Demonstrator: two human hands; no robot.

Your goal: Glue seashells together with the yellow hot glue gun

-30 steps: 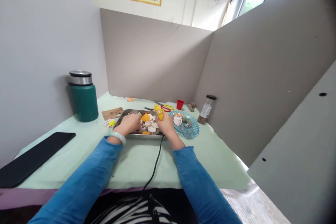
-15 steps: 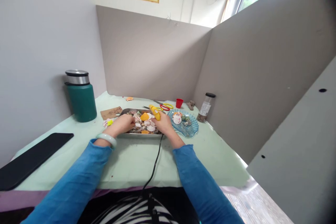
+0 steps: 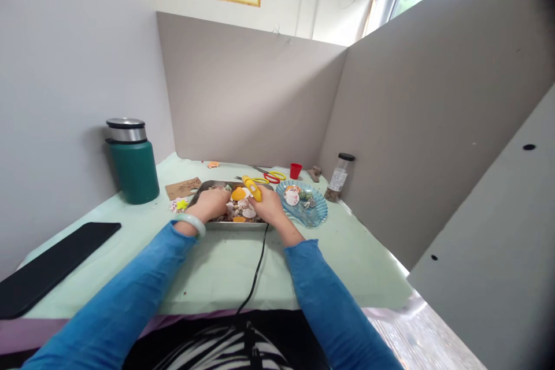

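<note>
A metal tray [image 3: 234,226] lies on the table, filled with shells, white, brown and orange. My right hand [image 3: 266,206] is wrapped round a yellow glue gun [image 3: 252,187], held over the tray's right part; its black cord [image 3: 259,269] runs down to the near edge. Over the left part of the tray is my left hand [image 3: 213,203], a pale bangle [image 3: 191,221] at its wrist. Its fingers are closed near the shells, and what they hold, if anything, is hidden. An orange shell [image 3: 238,193] shows between the two hands.
Right of the tray stands a blue scalloped dish [image 3: 318,214] with shells, near a red cup [image 3: 295,171], scissors [image 3: 273,177] and a jar [image 3: 339,178]. To the left are a green bottle [image 3: 133,170], a brown card [image 3: 182,188] and a black flat pad [image 3: 60,266]. Grey partitions enclose the table.
My left hand has moved a little to the right and farther over the tray. The right hand and the glue gun have shifted only slightly left.
</note>
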